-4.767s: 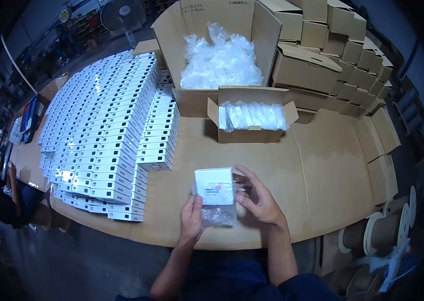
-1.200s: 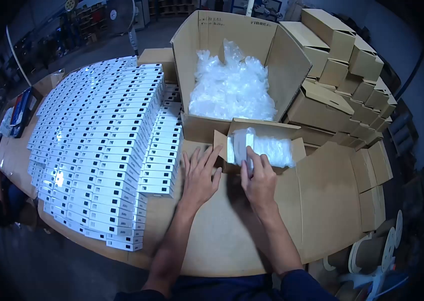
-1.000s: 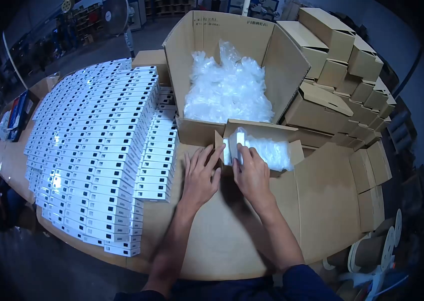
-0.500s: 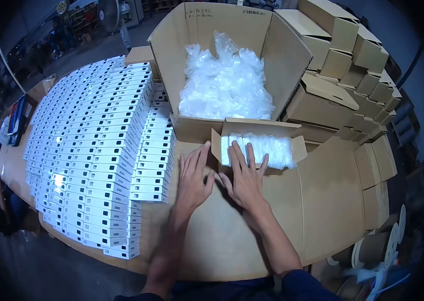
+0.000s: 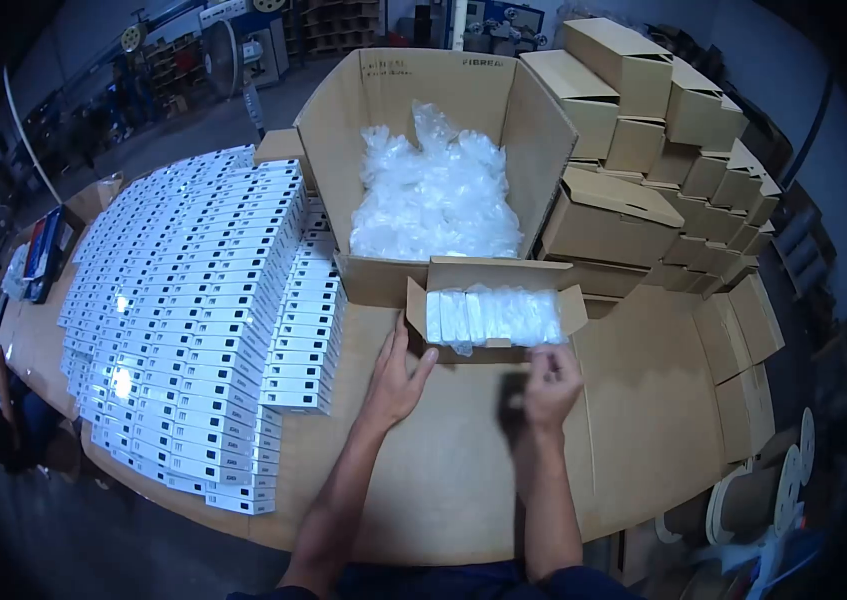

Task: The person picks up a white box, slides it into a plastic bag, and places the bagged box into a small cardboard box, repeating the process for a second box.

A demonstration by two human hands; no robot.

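Observation:
A small cardboard box (image 5: 446, 272) with raised flaps holds a row of white pieces in clear plastic bags (image 5: 493, 316). My left hand (image 5: 398, 388) is by the box's left front corner, thumb apart and fingers stretched out, with nothing in it. At the front right of the same box, my right hand (image 5: 551, 386) is raised with its fingers curled closed. Whatever those fingers may hold is hidden. Behind the small box stands a large open carton (image 5: 533, 130) with a heap of clear plastic-bagged pieces (image 5: 435, 190).
Stacked rows of white boxes (image 5: 183, 330) with small dark squares cover the table's left side. Brown cardboard boxes (image 5: 608, 215) are piled at the back right. Large spools (image 5: 753, 495) stand below the table's right edge. A person's arm (image 5: 5, 395) shows at far left.
My right hand has lifted off the bagged pieces, moved right and toward me, and curled its fingers. My left hand stays near the box's left corner. The camera view has shifted.

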